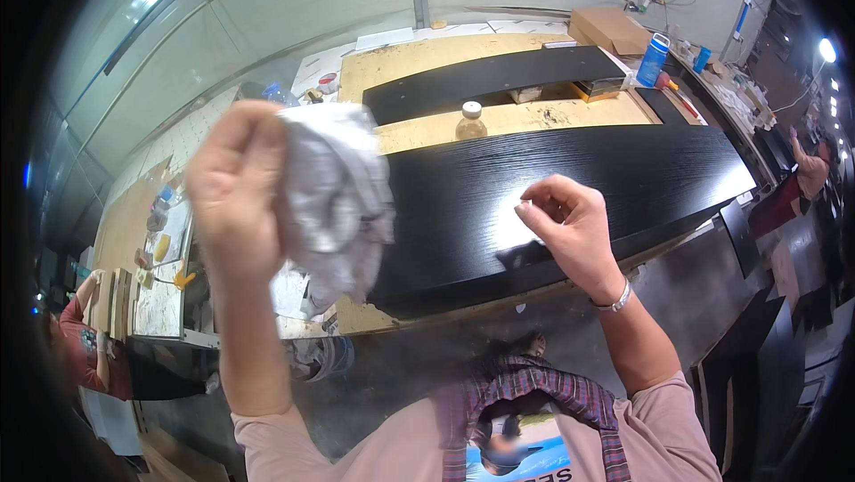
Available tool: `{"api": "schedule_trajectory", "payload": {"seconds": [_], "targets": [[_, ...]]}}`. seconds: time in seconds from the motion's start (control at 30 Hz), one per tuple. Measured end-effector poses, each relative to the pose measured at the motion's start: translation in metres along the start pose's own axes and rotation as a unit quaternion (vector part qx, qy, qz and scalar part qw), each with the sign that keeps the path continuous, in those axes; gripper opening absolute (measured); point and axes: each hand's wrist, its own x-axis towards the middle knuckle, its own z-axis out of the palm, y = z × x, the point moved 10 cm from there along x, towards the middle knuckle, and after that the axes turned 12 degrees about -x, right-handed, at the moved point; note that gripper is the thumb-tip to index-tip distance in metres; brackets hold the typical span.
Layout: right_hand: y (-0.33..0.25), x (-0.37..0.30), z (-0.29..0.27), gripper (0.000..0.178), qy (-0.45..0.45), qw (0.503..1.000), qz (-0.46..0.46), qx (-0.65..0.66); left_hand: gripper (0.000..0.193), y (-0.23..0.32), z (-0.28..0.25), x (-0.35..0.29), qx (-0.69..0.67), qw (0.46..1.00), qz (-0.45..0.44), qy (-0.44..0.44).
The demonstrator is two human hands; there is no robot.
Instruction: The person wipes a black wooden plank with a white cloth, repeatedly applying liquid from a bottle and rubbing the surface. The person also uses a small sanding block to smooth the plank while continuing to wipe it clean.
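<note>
Raised at the left, my left hand [236, 193] grips a crumpled whitish-grey cloth [338, 206], which hangs down beside the fingers and is slightly blurred. My right hand [574, 233] hovers above a glossy black wood-grain panel [641, 170], thumb and forefinger pinched together. Whether anything tiny sits in that pinch I cannot make out. The panel lies flat on the workbench and reflects a bright light near my right hand. Behind its far edge stands a small capped bottle [471, 124] with yellowish contents. Farther back lies a second, narrower black panel [499, 77].
A cardboard box [610, 31] and a blue water bottle [653, 59] stand at the back right. Below the bench's front edge is a bucket [331, 359]. Dark boards [748, 375] lean at the lower right. Other people work at far left [82, 340] and far right [810, 170].
</note>
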Motion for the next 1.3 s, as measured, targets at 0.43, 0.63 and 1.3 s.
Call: {"api": "schedule_trajectory", "payload": {"seconds": [0.43,0.63,1.3], "targets": [[-0.078,0.002,0.012,0.020,0.119,0.959,-0.230,-0.118,0.018,-0.165,0.031,0.027,0.243,0.949,-0.131,-0.154],[-0.052,-0.051,0.085,0.047,-0.040,0.871,-0.353,-0.339,0.024,-0.234,0.056,0.009,0.278,0.907,-0.094,-0.303],[0.069,-0.061,-0.109,0.035,0.172,0.879,-0.097,-0.434,0.028,-0.205,0.083,-0.008,0.400,0.848,0.022,-0.348]]}}
